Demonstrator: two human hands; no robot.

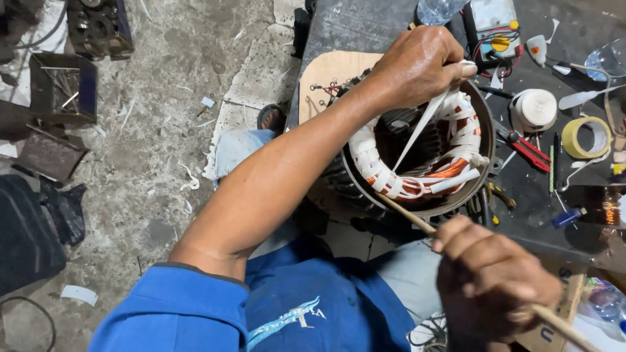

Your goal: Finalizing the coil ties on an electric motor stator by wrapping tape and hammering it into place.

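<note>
Copper-orange wire coils, partly bound in glossy white tape, ring the inside of the round dark metal motor stator (417,163), which stands open end up at the near edge of the black workbench (365,26); it lies directly ahead of the person, between the two hands. The left hand (420,65) rests over the far rim, fingers closed in a pinch on a flat white tape strip (417,130); the strip runs taut on a diagonal, from the hand down and inward toward the bore. The right hand (489,280) is nearer the body, just below the near rim, fisted around a thin pale wooden stick (407,215); the stick's long axis slants up and left, its tip meeting the rim; whether it touches the winding cannot be told. Left hand is nearer the coil. Textures: tape smooth, copper fine-stranded, housing dull and ribbed. To the right lie a white tape spool (533,109), a yellowish masking-tape roll (585,137) and red-handled pliers (525,148); rough grey concrete floor (169,130) at left.
</note>
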